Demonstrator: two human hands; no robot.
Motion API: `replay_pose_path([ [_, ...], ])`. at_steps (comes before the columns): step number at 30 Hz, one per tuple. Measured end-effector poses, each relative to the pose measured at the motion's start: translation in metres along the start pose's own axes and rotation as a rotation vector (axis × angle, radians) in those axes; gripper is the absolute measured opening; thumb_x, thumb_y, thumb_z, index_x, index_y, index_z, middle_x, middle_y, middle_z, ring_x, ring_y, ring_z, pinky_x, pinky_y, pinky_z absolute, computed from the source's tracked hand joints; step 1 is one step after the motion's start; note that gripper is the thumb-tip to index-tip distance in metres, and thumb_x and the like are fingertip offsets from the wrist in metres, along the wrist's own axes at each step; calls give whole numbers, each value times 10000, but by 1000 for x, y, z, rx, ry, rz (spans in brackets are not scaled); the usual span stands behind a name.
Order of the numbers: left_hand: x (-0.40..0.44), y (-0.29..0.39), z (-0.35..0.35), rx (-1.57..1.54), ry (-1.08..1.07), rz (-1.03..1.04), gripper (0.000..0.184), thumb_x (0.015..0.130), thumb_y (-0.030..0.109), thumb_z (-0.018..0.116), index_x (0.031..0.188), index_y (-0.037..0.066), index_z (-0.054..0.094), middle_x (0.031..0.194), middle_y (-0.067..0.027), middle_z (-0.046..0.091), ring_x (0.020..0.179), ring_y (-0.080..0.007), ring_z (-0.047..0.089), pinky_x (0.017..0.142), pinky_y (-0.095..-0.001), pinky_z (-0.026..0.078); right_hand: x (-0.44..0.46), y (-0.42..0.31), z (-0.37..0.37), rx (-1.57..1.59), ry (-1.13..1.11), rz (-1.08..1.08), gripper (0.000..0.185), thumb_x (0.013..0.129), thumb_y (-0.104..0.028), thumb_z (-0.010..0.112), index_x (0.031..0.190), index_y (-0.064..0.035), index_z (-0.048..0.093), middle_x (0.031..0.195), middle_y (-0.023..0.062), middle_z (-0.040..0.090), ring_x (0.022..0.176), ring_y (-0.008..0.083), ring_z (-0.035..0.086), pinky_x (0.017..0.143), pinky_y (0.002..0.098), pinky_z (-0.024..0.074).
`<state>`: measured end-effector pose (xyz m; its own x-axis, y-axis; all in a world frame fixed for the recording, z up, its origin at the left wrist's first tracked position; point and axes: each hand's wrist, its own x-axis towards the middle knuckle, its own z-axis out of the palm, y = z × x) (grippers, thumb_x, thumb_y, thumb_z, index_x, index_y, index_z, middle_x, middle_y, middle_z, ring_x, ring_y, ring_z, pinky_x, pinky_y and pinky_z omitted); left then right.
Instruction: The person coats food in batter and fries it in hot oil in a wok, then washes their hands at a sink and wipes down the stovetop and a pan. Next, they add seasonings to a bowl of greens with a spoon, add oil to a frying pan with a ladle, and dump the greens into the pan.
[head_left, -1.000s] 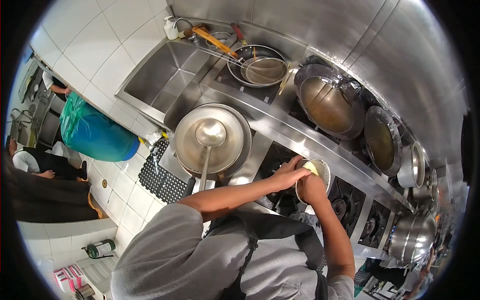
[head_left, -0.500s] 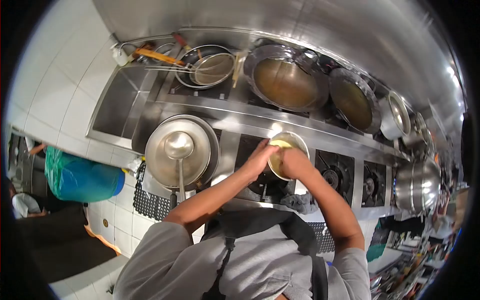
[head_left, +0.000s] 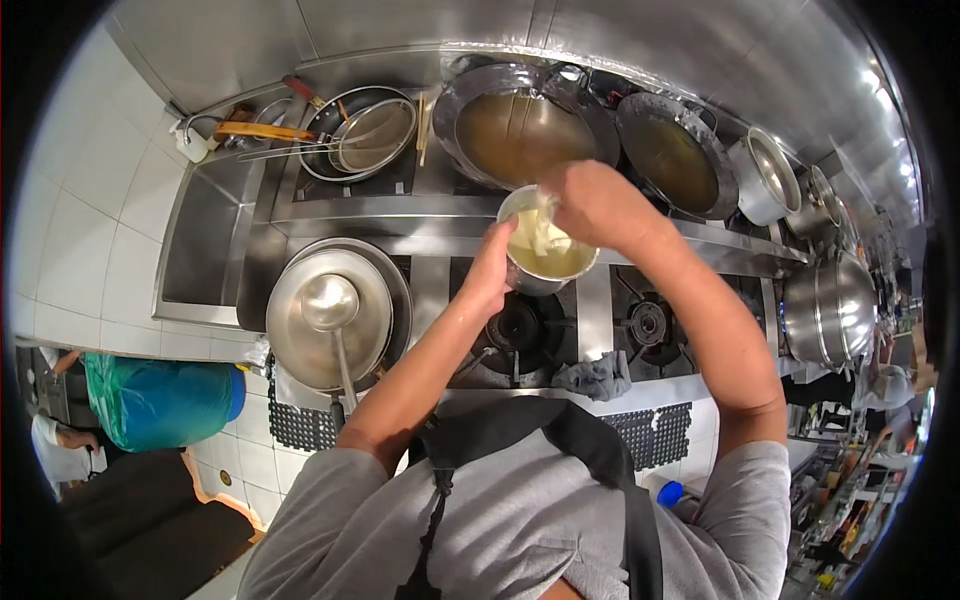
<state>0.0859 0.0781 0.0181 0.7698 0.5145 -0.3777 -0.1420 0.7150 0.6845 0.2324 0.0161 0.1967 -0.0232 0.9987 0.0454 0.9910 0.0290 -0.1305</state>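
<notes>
My left hand grips the side of a metal pot, thumb at the rim. Pale yellow batter lies in the pot. Over its far rim, my right hand is closed on a pale, batter-coated piece of food that hangs down into the pot; its exact kind is not clear. The pot is raised and tilted above a gas burner. Just beyond my hands sits a wide wok of oil.
A second wok stands to its right. At left, a ladle rests in a large metal pan. A grey cloth lies on the stove's front edge. Strainers sit at the back, beside a steel sink.
The pot has moved up and toward the oil wok, clear of the burner. My right hand has risen out of the pot, drawing the coated piece upward. The camera view has shifted.
</notes>
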Motion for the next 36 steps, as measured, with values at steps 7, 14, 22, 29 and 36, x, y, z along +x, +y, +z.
replay_pose_path([
  [7,4,9,9,-39,2,16,698,978,561,557,1450,66,416,1365,-113,558,1249,-232,562,999,-425,496,14,3,-51,38,-15,5,285,734,-53,611,984,-10,741,917,242,698,878,418,670,816,459,542],
  [14,13,17,7,-116,-24,-61,729,957,643,536,1466,127,461,1457,-52,536,1328,-227,511,1092,-511,376,34,17,-63,107,-2,-12,261,755,-84,617,976,-31,746,865,238,705,840,409,690,796,454,561],
  [22,18,32,11,-114,108,-145,701,928,649,577,1436,171,509,1425,-27,566,1311,-217,508,1069,-524,354,63,44,-52,140,-83,-36,272,750,-86,629,983,-39,761,889,244,709,853,398,696,804,438,560],
  [29,23,34,7,-223,75,-162,694,918,624,603,1440,177,508,1427,-37,572,1330,-247,505,1066,-523,371,108,77,-76,81,-12,-15,247,731,-73,628,943,-29,747,842,210,693,779,366,660,751,413,532],
  [36,22,31,3,-188,66,-162,601,938,428,612,1439,127,472,1370,-59,567,1241,-194,563,994,-394,458,151,110,-90,-53,-40,196,247,791,-97,639,1000,-50,762,922,231,730,837,341,717,787,427,566],
])
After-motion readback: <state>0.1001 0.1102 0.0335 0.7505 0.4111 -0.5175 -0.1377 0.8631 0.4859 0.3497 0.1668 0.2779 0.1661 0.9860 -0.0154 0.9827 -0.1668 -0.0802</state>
